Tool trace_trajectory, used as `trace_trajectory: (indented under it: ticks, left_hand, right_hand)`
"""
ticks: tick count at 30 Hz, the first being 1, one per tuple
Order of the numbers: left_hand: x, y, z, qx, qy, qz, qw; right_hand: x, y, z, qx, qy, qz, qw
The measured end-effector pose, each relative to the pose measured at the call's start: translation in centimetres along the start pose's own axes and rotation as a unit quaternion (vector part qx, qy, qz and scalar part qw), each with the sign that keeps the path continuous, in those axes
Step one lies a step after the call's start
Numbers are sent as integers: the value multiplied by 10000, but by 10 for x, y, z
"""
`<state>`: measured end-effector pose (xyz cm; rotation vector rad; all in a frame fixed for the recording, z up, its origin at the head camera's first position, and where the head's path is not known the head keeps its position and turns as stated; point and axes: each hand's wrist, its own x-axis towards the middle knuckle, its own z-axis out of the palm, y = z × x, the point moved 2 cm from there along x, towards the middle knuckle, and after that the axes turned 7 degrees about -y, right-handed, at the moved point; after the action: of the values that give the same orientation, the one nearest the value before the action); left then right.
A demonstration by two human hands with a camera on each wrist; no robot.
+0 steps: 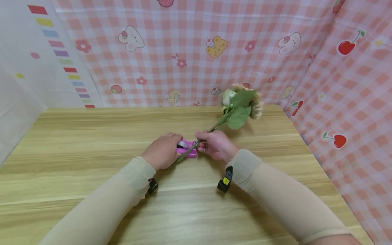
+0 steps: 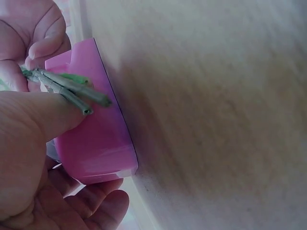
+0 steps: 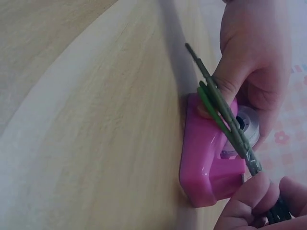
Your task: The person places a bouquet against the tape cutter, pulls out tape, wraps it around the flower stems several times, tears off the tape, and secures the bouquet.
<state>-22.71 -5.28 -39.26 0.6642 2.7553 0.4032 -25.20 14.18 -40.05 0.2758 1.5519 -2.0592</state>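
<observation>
My left hand (image 1: 163,149) grips a pink tape dispenser (image 1: 191,153) on the table, its thumb along the near side in the left wrist view. A roll of clear tape (image 3: 247,129) sits in the dispenser. Just to the right, my right hand (image 1: 218,144) pinches a small bunch of artificial flowers by the green stems (image 3: 223,108). The stems slant across the dispenser, cut ends toward the left thumb. A shiny bit, perhaps tape, shows on them near the right fingers. At the upper end are a white flower (image 1: 228,97), green leaves (image 1: 240,117) and a pale peach flower (image 1: 258,105).
The wood-grain table (image 1: 92,153) extends widely around both hands. Behind it hangs a pink checked cloth (image 1: 183,44), and another checked cloth (image 1: 361,102) runs along the right edge. Small black devices (image 1: 225,182) are strapped beneath both wrists.
</observation>
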Motion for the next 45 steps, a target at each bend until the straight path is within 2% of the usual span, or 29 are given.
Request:
trace_trajectory:
  ticks: [5,11,20,30,45]
  left_hand:
    - [-1,0,0,5,31,38,10000]
    - [-1,-1,0,-19,22,15,10000]
    - [-2,1,-1,-20,-6,20,10000]
    - [-2,2,-2,7,-43,-13,10000]
    - [-2,2,-2,-2,-60,-37,10000]
  right_hand:
    - [0,-1,3,-54,143,-53,9999]
    - [-1,-2,2,-167,100,34,9998]
    - [-5,-3,-4,-927,44,401,9949]
    - [-5,-5,-4,-641,74,428,9970]
    - [-8,-12,-4,-617,-7,422,9972]
